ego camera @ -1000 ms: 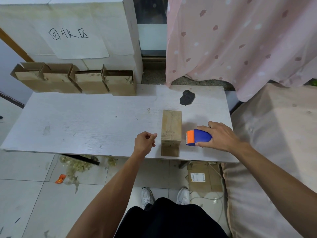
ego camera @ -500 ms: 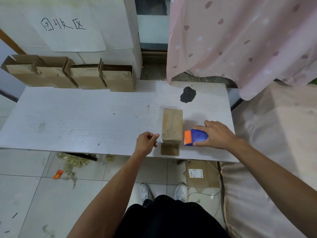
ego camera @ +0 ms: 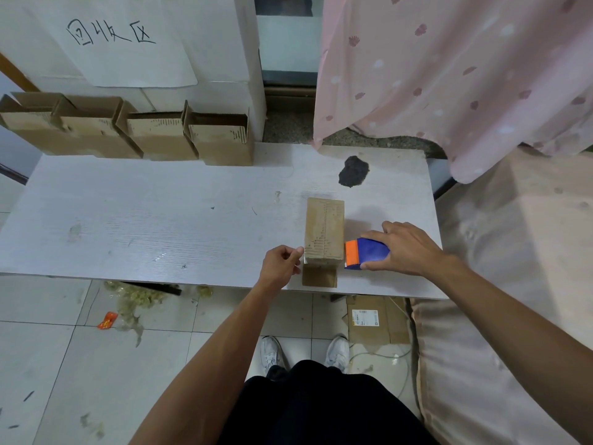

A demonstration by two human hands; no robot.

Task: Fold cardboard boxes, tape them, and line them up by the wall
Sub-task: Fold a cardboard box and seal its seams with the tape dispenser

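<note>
From my remote seat I see the cardboard box point(ego camera: 324, 232) standing on the white tabletop point(ego camera: 144, 220), near its front edge and toward the right end. Its long side runs away from me, and a brown flap point(ego camera: 319, 277) lies flat on the tabletop at its near end.

My right hand point(ego camera: 406, 248) grips the blue tape dispenser point(ego camera: 369, 253) from above. The dispenser's orange nose is right against the box's right side, low at the near corner. My left hand point(ego camera: 279, 264) sits at the box's near left corner with the fingers curled and the thumb meeting the forefinger. I cannot tell whether a strip of clear tape is pinched between them. The two hands are apart, with the box between them.

At the far edge of the tabletop, a row of four open boxes point(ego camera: 128, 133) stands side by side against the wall, under a paper sign point(ego camera: 128, 43) with handwriting. A dark patch point(ego camera: 353, 171) marks the tabletop beyond the box. A pink curtain point(ego camera: 449, 75) hangs to the right. On the tiled floor below lie a flattened carton point(ego camera: 372, 319) and an orange wrapper point(ego camera: 107, 320).
</note>
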